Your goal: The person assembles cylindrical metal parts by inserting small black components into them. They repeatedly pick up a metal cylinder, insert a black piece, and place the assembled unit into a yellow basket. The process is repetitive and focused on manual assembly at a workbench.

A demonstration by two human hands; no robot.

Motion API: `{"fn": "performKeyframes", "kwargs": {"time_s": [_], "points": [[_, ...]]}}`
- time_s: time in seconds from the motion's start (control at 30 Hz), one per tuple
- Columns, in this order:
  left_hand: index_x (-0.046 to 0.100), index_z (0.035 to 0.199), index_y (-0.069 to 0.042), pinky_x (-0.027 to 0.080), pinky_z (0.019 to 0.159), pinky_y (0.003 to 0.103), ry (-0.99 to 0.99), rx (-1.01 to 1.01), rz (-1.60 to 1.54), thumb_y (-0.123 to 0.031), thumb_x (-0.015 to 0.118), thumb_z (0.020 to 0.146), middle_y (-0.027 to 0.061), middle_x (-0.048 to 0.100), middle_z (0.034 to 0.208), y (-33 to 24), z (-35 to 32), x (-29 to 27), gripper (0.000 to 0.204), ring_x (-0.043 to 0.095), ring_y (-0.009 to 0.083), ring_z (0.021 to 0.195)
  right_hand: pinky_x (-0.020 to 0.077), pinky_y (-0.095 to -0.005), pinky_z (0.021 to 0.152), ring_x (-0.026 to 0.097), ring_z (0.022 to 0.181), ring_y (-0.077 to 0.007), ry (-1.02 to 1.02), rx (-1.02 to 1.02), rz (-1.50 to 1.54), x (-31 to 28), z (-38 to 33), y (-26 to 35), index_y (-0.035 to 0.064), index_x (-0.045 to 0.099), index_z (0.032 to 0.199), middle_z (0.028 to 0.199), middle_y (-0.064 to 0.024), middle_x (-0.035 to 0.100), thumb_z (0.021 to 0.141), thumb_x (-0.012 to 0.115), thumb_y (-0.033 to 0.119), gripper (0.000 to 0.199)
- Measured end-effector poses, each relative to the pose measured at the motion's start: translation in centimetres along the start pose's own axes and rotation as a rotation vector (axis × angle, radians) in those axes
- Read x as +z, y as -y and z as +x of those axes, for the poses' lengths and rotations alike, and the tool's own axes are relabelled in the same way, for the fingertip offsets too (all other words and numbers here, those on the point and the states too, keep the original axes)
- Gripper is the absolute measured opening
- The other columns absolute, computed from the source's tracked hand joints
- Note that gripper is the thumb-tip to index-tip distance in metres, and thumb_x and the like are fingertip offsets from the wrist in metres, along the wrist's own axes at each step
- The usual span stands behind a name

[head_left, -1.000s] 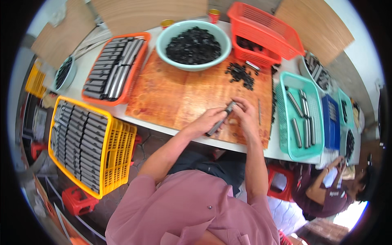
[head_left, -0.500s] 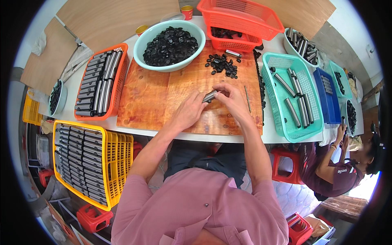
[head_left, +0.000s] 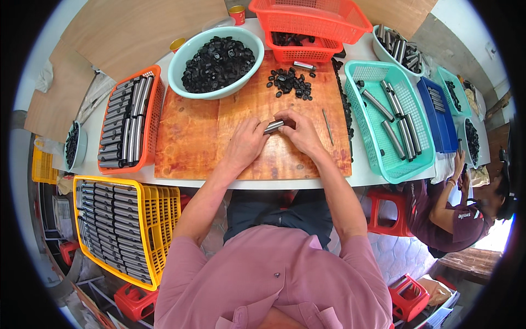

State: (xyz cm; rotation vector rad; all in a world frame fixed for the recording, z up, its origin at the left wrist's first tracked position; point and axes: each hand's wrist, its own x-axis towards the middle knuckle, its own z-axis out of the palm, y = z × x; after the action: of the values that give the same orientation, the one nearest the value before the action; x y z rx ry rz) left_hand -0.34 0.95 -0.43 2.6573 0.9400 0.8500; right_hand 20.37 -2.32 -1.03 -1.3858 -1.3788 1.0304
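Above the middle of the wooden board (head_left: 197,148), a short metal tube (head_left: 273,126) is held between my two hands. My left hand (head_left: 249,140) grips its left end with closed fingers. At the right end, the fingers of my right hand (head_left: 298,131) close round it and touch what looks like a black cap. A heap of small black caps (head_left: 290,83) lies on the board beyond my hands, with another metal tube (head_left: 304,66) behind it. Right of my right hand rests a thin metal rod (head_left: 327,126).
A pale green bowl of black caps (head_left: 183,90) stands at the far left of the board. An orange basket (head_left: 155,131) and a yellow crate (head_left: 145,236) hold stacked tubes. At right are a green basket (head_left: 378,170) with tubes, a blue tray (head_left: 446,140) and a co-worker (head_left: 455,225).
The view has shifted slightly. My right hand has settled lower round the tube's right end, and the tube now lies nearer level.
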Motion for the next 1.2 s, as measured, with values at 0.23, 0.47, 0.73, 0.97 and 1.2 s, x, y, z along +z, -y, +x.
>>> {"fn": "performKeyframes", "kwargs": {"time_s": [0.23,0.47,0.73,0.97,1.2], "points": [[0.065,0.117,-0.003,0.052,0.085,0.044,-0.018,-0.024,-0.009,-0.011,0.076,0.084,0.0142,0.061,0.102,-0.5,-0.2,0.1,0.035,0.062,0.0351,0.097,0.0549,-0.0337,0.087,0.072,0.099,-0.0231,0.0,-0.005,-0.023,-0.1,-0.7,-0.4,0.0006,0.067,0.121,0.105,-0.0148,0.074,0.087,0.068,-0.006,0.034],[0.067,0.106,-0.002,0.052,0.078,0.044,0.046,-0.055,-0.041,-0.012,0.078,0.084,0.0136,0.06,0.095,-0.6,0.4,-0.4,0.027,0.062,0.0349,0.091,0.0546,-0.0324,0.081,0.07,0.089,-0.0199,-0.003,-0.046,-0.209,-0.4,1.2,0.5,-0.0016,0.07,0.113,0.105,-0.0132,0.073,0.092,0.068,0.006,0.023],[0.068,0.104,-0.003,0.052,0.077,0.045,0.069,-0.066,0.001,-0.016,0.077,0.085,0.0133,0.059,0.093,-0.5,0.9,-0.7,0.026,0.063,0.0347,0.088,0.0516,-0.0503,0.085,0.066,0.096,-0.0397,-0.198,-0.098,-0.612,3.9,6.6,0.5,-0.0005,0.068,0.093,0.096,-0.0202,0.069,0.092,0.066,0.018,0.018],[0.069,0.106,-0.003,0.051,0.077,0.044,0.03,-0.106,-0.096,-0.018,0.077,0.086,0.0135,0.058,0.092,0.1,0.7,-0.3,0.026,0.062,0.0343,0.089,0.044,-0.0472,0.087,0.062,0.099,-0.0358,-0.227,-0.114,-0.689,4.1,6.8,-0.2,0.003,0.064,0.099,0.097,-0.0172,0.066,0.093,0.066,0.019,0.017],[0.069,0.1,-0.002,0.05,0.075,0.043,0.028,-0.086,-0.146,-0.016,0.078,0.086,0.0123,0.056,0.088,0.3,0.7,0.1,0.022,0.06,0.0334,0.085,0.0411,-0.0471,0.085,0.06,0.099,-0.0356,-0.228,-0.116,-0.758,4.2,6.1,-0.1,0.0031,0.061,0.098,0.098,-0.0163,0.064,0.095,0.064,0.02,0.018]]}}
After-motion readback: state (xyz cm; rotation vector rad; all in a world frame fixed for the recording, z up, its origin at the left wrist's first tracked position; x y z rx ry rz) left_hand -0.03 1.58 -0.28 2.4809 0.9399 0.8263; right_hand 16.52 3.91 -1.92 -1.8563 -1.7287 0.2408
